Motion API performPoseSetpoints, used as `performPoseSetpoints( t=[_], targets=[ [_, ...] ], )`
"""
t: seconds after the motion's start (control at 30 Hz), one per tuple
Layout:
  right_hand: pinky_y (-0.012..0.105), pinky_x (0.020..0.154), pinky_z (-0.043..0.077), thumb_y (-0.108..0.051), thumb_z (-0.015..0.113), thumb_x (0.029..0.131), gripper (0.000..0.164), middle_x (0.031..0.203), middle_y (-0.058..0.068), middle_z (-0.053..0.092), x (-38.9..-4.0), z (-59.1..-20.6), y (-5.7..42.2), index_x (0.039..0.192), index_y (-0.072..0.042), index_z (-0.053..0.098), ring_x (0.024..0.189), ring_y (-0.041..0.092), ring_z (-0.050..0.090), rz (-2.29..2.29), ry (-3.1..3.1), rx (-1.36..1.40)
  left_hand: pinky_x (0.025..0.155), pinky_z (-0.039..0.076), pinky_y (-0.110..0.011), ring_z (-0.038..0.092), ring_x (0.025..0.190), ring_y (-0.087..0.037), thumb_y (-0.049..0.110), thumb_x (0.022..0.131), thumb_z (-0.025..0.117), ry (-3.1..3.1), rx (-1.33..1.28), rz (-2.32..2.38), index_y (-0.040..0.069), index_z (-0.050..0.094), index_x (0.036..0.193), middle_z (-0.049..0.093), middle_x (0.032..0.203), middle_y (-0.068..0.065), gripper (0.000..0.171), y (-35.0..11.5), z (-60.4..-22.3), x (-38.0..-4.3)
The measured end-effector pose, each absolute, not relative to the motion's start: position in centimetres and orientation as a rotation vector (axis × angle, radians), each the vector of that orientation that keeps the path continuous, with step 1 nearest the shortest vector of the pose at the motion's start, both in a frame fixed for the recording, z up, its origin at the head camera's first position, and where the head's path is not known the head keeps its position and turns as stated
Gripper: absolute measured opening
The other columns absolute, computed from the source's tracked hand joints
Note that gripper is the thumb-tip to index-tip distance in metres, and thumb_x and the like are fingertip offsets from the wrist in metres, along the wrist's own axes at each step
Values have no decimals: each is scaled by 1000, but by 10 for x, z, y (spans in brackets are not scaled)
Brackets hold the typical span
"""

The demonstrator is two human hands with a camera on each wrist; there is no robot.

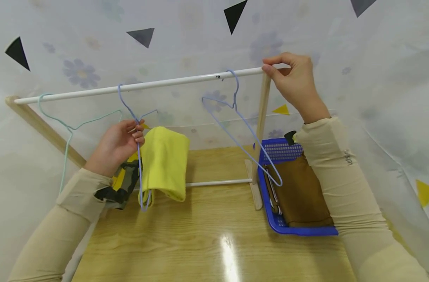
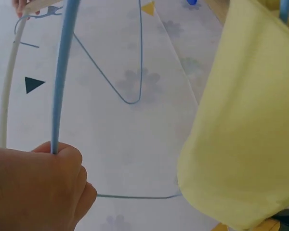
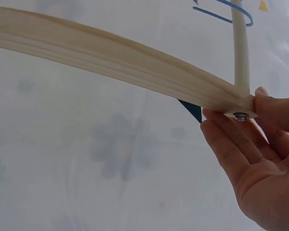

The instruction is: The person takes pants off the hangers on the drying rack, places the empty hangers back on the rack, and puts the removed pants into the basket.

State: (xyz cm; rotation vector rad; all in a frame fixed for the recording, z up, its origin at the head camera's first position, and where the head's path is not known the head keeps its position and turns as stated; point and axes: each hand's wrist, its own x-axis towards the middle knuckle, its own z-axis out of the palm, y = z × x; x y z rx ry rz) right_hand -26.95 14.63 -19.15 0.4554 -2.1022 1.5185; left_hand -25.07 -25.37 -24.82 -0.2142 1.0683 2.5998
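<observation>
From the head camera, the left hand (image 1: 119,143) pinches the neck of a blue wire hanger (image 1: 138,129) just below its hook, which sits over the white rail (image 1: 136,85). A folded yellow cloth (image 1: 165,162) is draped on that hanger, just right of the grip and hanging below it. The right hand (image 1: 293,80) grips the far end of the rail, where it meets the wooden post (image 1: 261,121), thumb and fingers curled round the joint. By the look of it, the step in hand is settling the loaded hanger on the rail while the other hand steadies the rack; the next move would call for a gentle let-go so the cloth does not slip. A second blue hanger (image 1: 240,121) hangs bare just left of the right hand's grip, and a pale green hanger (image 1: 67,127) hangs to the left of the left hand. Below the right forearm stands a blue basket (image 1: 299,230) on the wooden table (image 1: 200,243); it holds a folded brown cloth (image 1: 300,192).

From the left wrist, the fingers (image 2: 62,159) close round the blue wire, with the yellow cloth hanging off to the right.

From the right wrist, the fingers (image 3: 231,154) lie under the post end beside its screw (image 3: 240,116), the rail rising just above the grip.
</observation>
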Motion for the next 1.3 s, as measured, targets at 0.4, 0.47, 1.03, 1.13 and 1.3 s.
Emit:
performPoseSetpoints(
  t=[0.4, 0.47, 1.03, 1.13, 1.3],
  targets=[
    [20, 54, 40, -13, 65, 79, 19, 100, 10, 61, -271, -197, 142, 96, -5, 68, 74, 8, 65, 1537, -2044, 495, 51, 19, -27, 22, 55, -15, 15, 95, 37, 888, -347, 2697, 5, 43, 105, 35, 78, -3, 15, -241, -243, -243],
    [21, 54, 40, -13, 64, 80, 19, 100, 11, 61, -272, -197, 141, 96, -4, 68, 75, 9, 65, 1532, -2039, 510, 51, 19, -27, 22, 54, -16, 14, 95, 35, 859, -357, 2702, 5, 43, 104, 36, 77, -3, 14, -240, -243, -241],
    [21, 54, 40, -16, 63, 80, 21, 99, 8, 62, -282, -201, 136, 98, -5, 68, 79, 15, 65, 1473, -2056, 535, 46, 18, -26, 22, 50, -16, 5, 90, 38, 751, -238, 2782, 9, 39, 117, 38, 73, -5, 28, -238, -236, -233],
    [20, 55, 41, -15, 63, 81, 21, 100, 10, 61, -282, -201, 136, 98, -3, 67, 79, 16, 65, 1464, -2056, 538, 44, 19, -26, 21, 48, -16, 2, 88, 39, 748, -214, 2781, 9, 38, 119, 37, 71, -5, 32, -237, -235, -232],
    [20, 54, 40, -15, 63, 81, 22, 102, 13, 60, -288, -205, 139, 99, -3, 67, 79, 15, 65, 1445, -2065, 534, 41, 20, -26, 20, 46, -15, 1, 86, 40, 750, -198, 2772, 10, 37, 122, 37, 69, -5, 38, -233, -235, -228]
  ],
)
